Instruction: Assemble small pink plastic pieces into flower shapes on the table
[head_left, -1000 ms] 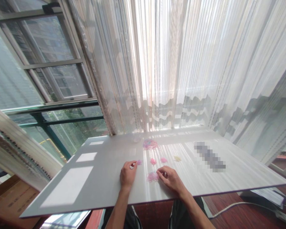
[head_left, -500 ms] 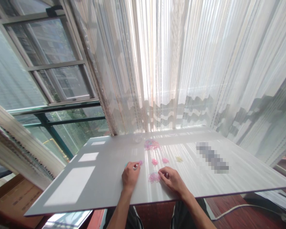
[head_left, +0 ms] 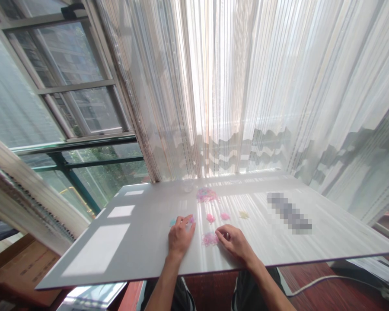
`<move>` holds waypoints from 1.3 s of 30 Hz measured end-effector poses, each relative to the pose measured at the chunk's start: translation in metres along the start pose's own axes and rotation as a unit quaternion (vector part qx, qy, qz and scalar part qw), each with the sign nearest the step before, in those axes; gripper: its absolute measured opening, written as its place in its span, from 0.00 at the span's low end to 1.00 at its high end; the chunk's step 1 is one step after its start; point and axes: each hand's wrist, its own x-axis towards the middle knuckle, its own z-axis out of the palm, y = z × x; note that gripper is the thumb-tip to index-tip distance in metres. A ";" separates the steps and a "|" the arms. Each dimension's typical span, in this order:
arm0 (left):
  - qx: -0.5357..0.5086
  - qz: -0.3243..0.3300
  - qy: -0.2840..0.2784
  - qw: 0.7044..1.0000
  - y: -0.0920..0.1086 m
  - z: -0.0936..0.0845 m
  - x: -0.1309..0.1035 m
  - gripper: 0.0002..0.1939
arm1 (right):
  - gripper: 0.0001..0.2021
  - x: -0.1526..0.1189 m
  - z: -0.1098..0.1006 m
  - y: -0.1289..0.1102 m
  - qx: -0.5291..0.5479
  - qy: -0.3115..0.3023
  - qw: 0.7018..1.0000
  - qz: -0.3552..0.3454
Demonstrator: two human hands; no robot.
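My left hand (head_left: 180,235) rests on the white table (head_left: 116,250), thumb and fingers apart, its fingertips at a small purple pile (head_left: 192,219). Part of a light blue pile (head_left: 173,222) shows just left of its fingers. My right hand (head_left: 234,241) has thumb and forefinger pinched together at the right edge of a loose pile of pink and lilac loop-like bits (head_left: 209,239). Whatever lies in that pinch is too small to make out. Beyond the hands are a red-pink pile (head_left: 210,218), a pink pile (head_left: 225,216) and a yellow pile (head_left: 243,214).
A larger mixed-colour heap (head_left: 206,195) lies farther back, beside a clear round container (head_left: 188,185). A blurred-out dark object (head_left: 289,214) is on the right. Sheer curtains (head_left: 230,86) hang behind the table, and a cardboard box (head_left: 22,272) stands at lower left.
My left hand has opened its pinch and shifted slightly right, its fingers now reaching over the purple pile. More of the light blue pile shows. My right hand stays nearly still.
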 end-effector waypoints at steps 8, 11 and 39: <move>0.037 0.044 -0.008 0.998 0.001 0.003 -0.001 0.15 | 0.13 0.000 0.001 0.002 -0.001 -0.003 1.000 -0.004; 0.023 0.035 -0.004 0.999 0.000 0.002 -0.002 0.17 | 0.12 0.000 0.001 0.004 -0.001 0.008 1.000 -0.003; -0.194 0.118 -0.110 0.968 0.026 0.001 -0.020 0.08 | 0.06 -0.001 -0.001 0.000 -0.012 -0.031 0.999 0.022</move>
